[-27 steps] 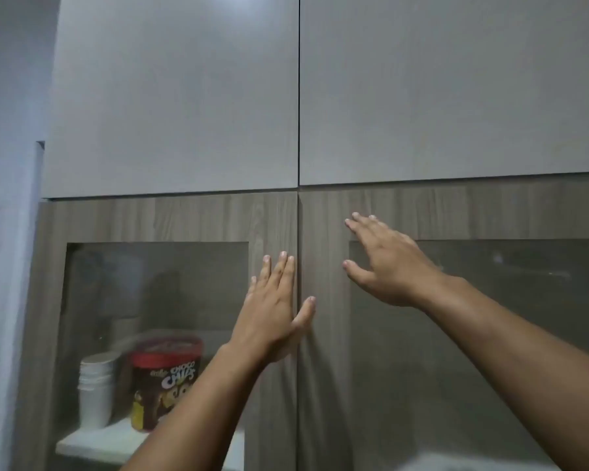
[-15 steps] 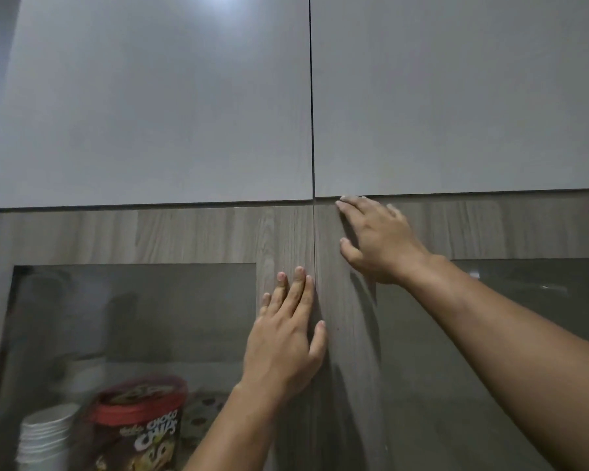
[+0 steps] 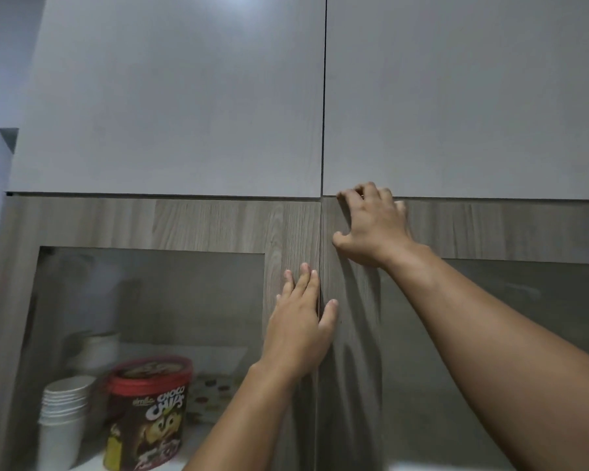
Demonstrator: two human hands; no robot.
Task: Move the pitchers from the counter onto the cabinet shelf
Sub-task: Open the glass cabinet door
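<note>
No pitcher and no counter is in view. Two wood-grain cabinet doors with glass panes meet at a centre seam. My left hand (image 3: pixel 300 321) lies flat on the left door (image 3: pixel 218 222), fingers straight and pointing up along the seam, thumb across onto the right door. My right hand (image 3: pixel 371 226) is at the top inner corner of the right door (image 3: pixel 490 229), fingers curled over its upper edge, thumb pressed on the door face. Both doors look closed. A white shelf (image 3: pixel 198 436) shows behind the left glass.
Behind the left glass stand a stack of white paper cups (image 3: pixel 63 419), a red-lidded Choco Chips tub (image 3: pixel 150 413) and white bowls (image 3: pixel 99 348) further back. Two plain light-grey upper cabinet doors (image 3: pixel 184 96) fill the top. A pale wall (image 3: pixel 0 79) runs along the left.
My right hand has climbed to the door's top edge and its fingers have curled over it. My left hand stays flat by the seam. The camera has shifted slightly.
</note>
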